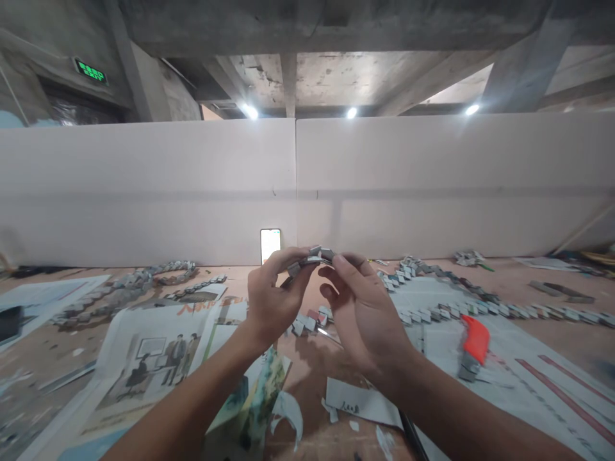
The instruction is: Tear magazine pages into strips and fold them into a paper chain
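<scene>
Raised above the middle of the table, my left hand (275,291) pinches one end of a small chain of folded paper links (316,256). My right hand (368,310) has its thumb and forefinger closed on the other end, its remaining fingers curled beneath. The fingers partly hide the links. Below the hands, a few more folded links (307,321) lie on the table, partly covered by my fingers. Long zigzag paper chains (446,312) stretch out to the right, and another chain (110,291) curves along the left side.
An upright phone (270,246) leans on the white partition (192,192). A red-handled tool (475,342) sits on newspaper (500,390) at right. More newspaper (144,378) is spread at left. Paper scraps (288,416) and a written strip (362,402) lie in front.
</scene>
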Demonstrator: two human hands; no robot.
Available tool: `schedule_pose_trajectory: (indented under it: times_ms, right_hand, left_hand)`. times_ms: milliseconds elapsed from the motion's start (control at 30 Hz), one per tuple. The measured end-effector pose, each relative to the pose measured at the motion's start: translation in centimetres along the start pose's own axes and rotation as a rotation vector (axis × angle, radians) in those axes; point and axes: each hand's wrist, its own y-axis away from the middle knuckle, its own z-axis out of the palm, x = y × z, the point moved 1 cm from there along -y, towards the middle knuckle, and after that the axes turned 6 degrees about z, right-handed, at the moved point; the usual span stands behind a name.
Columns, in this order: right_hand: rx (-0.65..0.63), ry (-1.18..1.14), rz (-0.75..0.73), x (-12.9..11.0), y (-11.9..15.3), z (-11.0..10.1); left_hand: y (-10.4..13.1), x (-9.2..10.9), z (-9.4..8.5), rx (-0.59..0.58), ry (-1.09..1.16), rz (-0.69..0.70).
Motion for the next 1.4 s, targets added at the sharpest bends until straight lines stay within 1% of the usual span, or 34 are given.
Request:
schedule_pose_trajectory:
  times_ms: [267,333,433,600,733,900,1000,1100,1267,1400]
  right_hand:
    - [0.015,-0.028,-0.058,0.1,0.4,0.5]
    - [0.033,-0.025,-0.052,0.1,0.4,0.5]
    - [0.077,-0.058,0.0,-0.1,0.6,0.7]
    - [0.099,-0.17,0.125,-0.7,1.0,0.8]
    - [0.122,-0.153,0.126,-0.9,0.6,0.5]
    - [0.09,-0.071,0.022,-0.5,-0.1,0.1]
    - [0.075,-0.071,-0.042,-0.2,-0.4,0.0]
    - [0.076,-0.085,-0.076,0.0,-0.6,0.0]
    - [0.072,-0.123,-0.117,0.2,-0.8,0.2]
    - [0.072,-0.111,-0.127,0.5,-1.0,0.1]
  left_hand:
    - [0.1,0.0,0.2,0.047,-0.003,0.018]
    - [0.1,0.0,0.2,0.062,-0.008,0.043]
    - [0.2,0.1,0.3,0.075,-0.048,0.134]
    - [0.2,-0.3,0.3,0.064,-0.147,0.317]
    - [0.2,-0.4,0.1,0.027,-0.177,0.386]
    - [0.2,-0.4,0.2,-0.007,-0.249,0.409]
    - [0.2,-0.4,0.3,-0.021,-0.267,0.423]
    - [0.0,-0.2,0.3,-0.028,-0.246,0.419]
    - [0.0,0.5,0.5,-0.058,-0.242,0.328]
    - [0.2,0.6,0.6,-0.053,-0.248,0.249]
